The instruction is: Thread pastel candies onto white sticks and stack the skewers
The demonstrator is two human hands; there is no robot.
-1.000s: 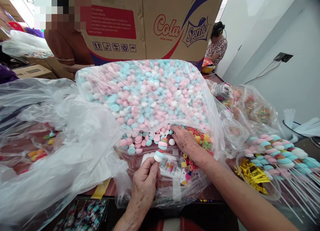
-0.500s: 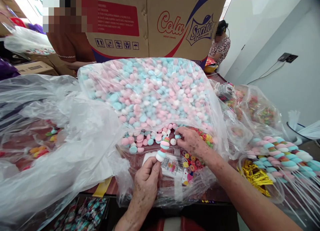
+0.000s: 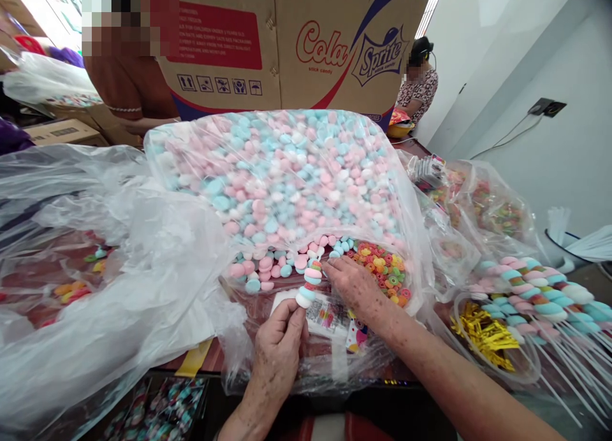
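Observation:
My left hand (image 3: 281, 339) is closed around the lower end of a candy skewer (image 3: 312, 280), held upright. White, blue and pink marshmallows are stacked on it, with red and green-orange gummy rings between them. My right hand (image 3: 356, 288) is closed, its fingertips beside the skewer's top; whatever they pinch is hidden. Behind both hands, pink, blue and white marshmallows (image 3: 265, 266) lie loose at the mouth of a big clear bag of marshmallows (image 3: 287, 173). Colourful gummy rings (image 3: 382, 269) are heaped just beyond my right hand.
Finished marshmallow skewers (image 3: 540, 294) lie at the right, near a clear tub (image 3: 530, 364) with gold twist ties (image 3: 482, 339). Crumpled plastic (image 3: 167, 256) covers the left side. A large carton (image 3: 306, 52) stands behind the bag. Two people, one a patterned sleeve (image 3: 421, 97), are beyond.
My right hand has moved left from the loose marshmallows, where it pinched a blue marshmallow, to the top of the skewer. The left hand stays nearly in place. More gummy rings show now.

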